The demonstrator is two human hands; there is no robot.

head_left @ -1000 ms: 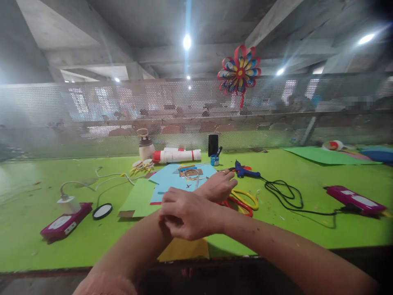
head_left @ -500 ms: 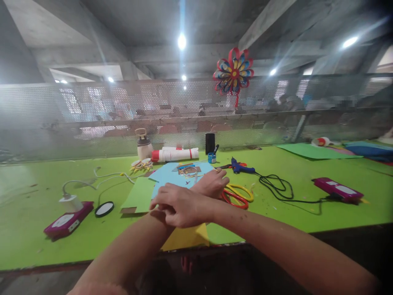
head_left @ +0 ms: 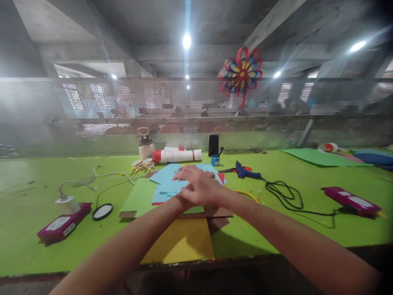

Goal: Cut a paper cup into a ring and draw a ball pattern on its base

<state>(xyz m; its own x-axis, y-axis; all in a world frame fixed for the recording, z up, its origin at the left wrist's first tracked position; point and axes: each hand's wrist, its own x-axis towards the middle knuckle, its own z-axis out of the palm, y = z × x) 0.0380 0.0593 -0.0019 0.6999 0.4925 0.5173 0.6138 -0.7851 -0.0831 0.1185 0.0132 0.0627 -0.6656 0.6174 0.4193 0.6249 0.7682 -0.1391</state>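
Observation:
My right hand hovers over a stack of light blue paper sheets in the middle of the green table, its fingers stretched out to the left and a little blurred. My left forearm reaches in from the lower left and ends under the right hand, so the left hand is hidden. A green sheet lies left of the hands, brown cardboard just under them, and a yellow sheet at the table's near edge. Nothing shows in the right hand.
Yellow scissors handle, a blue glue gun and its black cable lie to the right. Magenta devices sit at left and right. A round lid, white charger, paper roll, bottle, black cup and mesh wall with paper flower stand behind.
My right hand has left my left wrist and moved forward over the blue paper, fingers now spread. My left hand has drawn back from the scissors and is covered by the right.

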